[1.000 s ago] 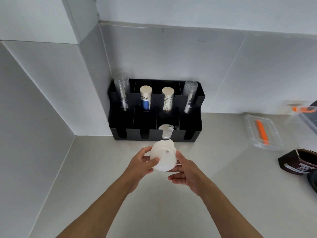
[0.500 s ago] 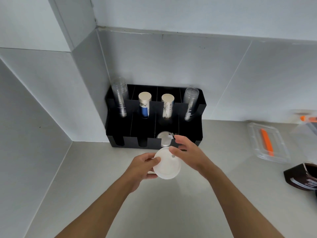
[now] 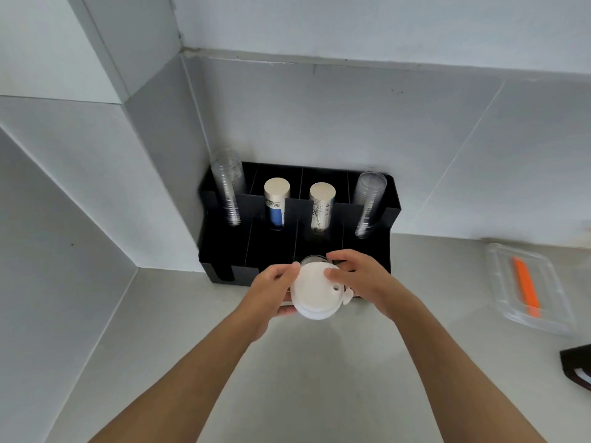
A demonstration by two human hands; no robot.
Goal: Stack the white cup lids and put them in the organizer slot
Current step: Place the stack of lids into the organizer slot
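Observation:
A short stack of white cup lids hangs just in front of the black organizer, its flat top with a sip hole facing me. My left hand grips the stack from the left and below. My right hand holds its right edge, thumb on the top lid. Behind the stack, in a front slot of the organizer, the rim of another lid or cup shows, mostly hidden by the stack and my fingers.
The organizer stands in the counter corner against the tiled wall, with clear cup stacks and paper cup stacks in its rear slots. A clear plastic container holding an orange item and a dark box lie to the right.
Both hands carried the lid stack forward to the organizer's front. My right hand went to the slot, then came back onto the stack's right edge.

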